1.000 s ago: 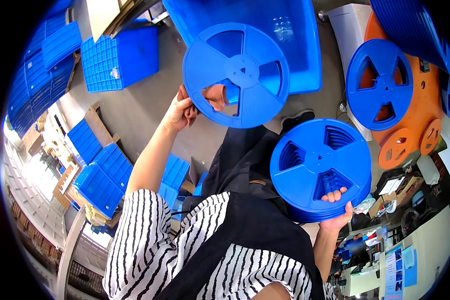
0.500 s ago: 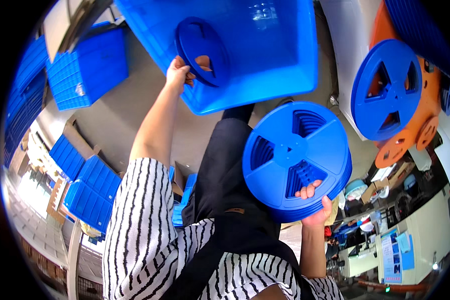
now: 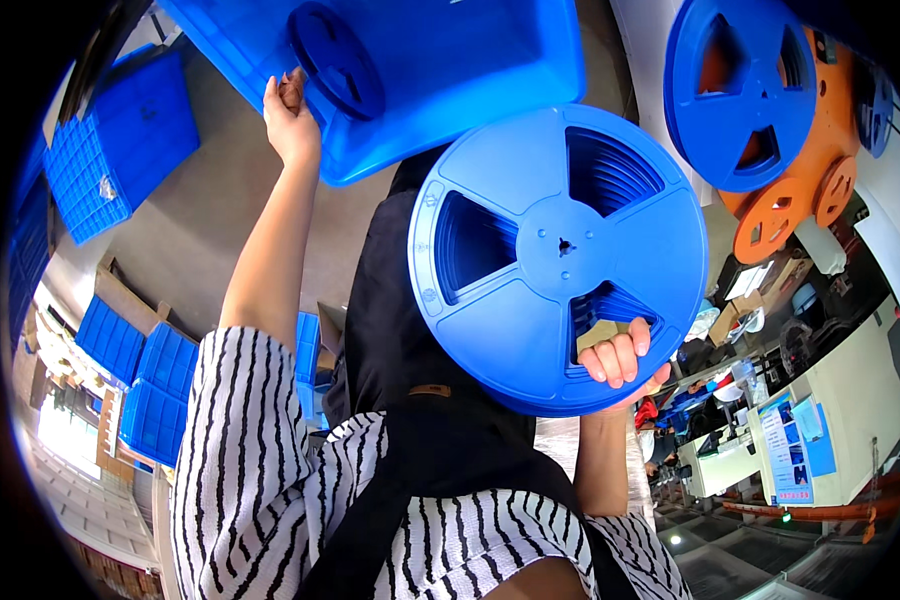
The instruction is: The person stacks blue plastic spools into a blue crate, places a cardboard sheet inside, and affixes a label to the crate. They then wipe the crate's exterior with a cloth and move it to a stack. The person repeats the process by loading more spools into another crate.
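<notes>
My right hand point(image 3: 621, 362) grips a stack of blue plastic reels point(image 3: 482, 340), fingers hooked through a lower window of the front one and the palm at its rim. The stack stands tilted in front of my lap, its round face turned up toward me. At the near left wall of a large blue bin point(image 3: 530, 85) is my left hand point(image 3: 292, 125), thumb and bent fingers apart, with nothing seen between them. Just beside it, a single dark blue reel point(image 3: 315, 45) leans at a slant inside the bin.
Right of the bin stands an orange frame point(image 3: 822, 120) carrying a large blue reel point(image 3: 690, 125) and smaller orange discs point(image 3: 767, 222). Blue crates point(image 3: 155, 120) stand at the left, with several more point(image 3: 160, 390) lower down. A cluttered workbench area point(image 3: 730, 470) lies at the lower right.
My left hand has let go of the single reel, which now sits apart from it in the bin. My right hand has raised the reel stack up and closer to me.
</notes>
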`<state>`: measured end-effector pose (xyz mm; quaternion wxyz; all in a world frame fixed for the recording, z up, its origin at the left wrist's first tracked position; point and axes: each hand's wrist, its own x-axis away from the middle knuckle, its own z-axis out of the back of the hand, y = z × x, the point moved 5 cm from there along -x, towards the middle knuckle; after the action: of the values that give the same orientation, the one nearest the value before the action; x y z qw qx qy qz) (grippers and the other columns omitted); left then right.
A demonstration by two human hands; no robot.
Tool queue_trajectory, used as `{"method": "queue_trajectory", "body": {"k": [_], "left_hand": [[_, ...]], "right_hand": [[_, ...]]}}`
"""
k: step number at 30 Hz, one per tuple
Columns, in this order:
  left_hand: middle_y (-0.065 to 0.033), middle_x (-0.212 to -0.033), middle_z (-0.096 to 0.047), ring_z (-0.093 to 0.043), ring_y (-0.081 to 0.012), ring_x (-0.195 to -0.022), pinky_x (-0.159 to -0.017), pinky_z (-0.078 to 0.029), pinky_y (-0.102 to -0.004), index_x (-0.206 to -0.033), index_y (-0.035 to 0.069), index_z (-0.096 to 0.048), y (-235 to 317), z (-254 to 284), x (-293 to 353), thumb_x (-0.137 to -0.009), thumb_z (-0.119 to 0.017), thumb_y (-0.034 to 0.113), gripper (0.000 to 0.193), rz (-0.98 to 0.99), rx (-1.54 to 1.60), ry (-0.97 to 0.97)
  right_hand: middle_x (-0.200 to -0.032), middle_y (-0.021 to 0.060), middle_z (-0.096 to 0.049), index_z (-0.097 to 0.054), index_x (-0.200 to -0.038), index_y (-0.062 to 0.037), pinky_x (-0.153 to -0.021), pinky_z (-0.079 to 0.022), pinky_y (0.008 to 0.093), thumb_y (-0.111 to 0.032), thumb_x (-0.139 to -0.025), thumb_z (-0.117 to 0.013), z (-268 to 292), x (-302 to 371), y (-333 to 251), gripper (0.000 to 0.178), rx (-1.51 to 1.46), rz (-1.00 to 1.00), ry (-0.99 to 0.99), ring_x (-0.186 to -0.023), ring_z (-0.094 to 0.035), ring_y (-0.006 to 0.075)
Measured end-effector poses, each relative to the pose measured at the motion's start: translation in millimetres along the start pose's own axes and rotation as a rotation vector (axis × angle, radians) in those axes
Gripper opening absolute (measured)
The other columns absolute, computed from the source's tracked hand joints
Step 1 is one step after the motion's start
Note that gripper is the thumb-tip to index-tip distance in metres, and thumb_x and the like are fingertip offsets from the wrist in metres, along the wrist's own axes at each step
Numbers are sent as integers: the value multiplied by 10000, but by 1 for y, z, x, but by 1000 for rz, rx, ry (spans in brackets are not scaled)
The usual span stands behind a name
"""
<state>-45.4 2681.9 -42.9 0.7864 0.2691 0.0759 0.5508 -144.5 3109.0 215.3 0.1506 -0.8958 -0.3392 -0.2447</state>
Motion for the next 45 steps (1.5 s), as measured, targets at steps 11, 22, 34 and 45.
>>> {"method": "queue_trajectory", "body": {"k": [11, 22, 34, 45], "left_hand": [[-201, -1302, -525, -429, -352, -1300, -1119, -265, -485, -1276, 29, -508, 257, 102, 280, -799, -646, 142, 509, -1064, 278, -824], [-183, -1394, -456, -399, -310, -1330, -1107, -318, -427, -1319, 32, -502, 171, 142, 336, -836, -612, 54, 496, -958, 341, -1297], [-70, -1150, -586, -582, -240, -1114, -951, -486, -378, -1268, 120, -531, 158, 171, 351, -818, -633, 166, 464, -1485, -31, -957], [-115, -1029, -653, -660, -285, -900, -760, -545, -338, -1209, 86, -572, 121, 157, 295, -712, -686, -13, 520, -867, 388, -1101]], "right_hand": [[-589, -20, -475, -453, -900, -111, -593, -388, 291, -367, -892, -648, 14, 80, 8, 321, -122, 38, -366, -530, -467, 110], [-630, -21, -470, -436, -936, -113, -614, -387, 289, -359, -903, -622, 53, 158, -9, 310, -111, 165, -152, -563, -464, 104], [-633, -36, -452, -429, -951, -108, -654, -383, 289, -323, -901, -619, 57, 145, -17, 291, -50, 156, -131, -580, -452, 95], [-1137, 149, -606, -382, -1380, -4, -859, -521, 447, -436, -918, -508, 67, 76, -10, 644, 289, 122, 318, -1025, -607, 302]]}}
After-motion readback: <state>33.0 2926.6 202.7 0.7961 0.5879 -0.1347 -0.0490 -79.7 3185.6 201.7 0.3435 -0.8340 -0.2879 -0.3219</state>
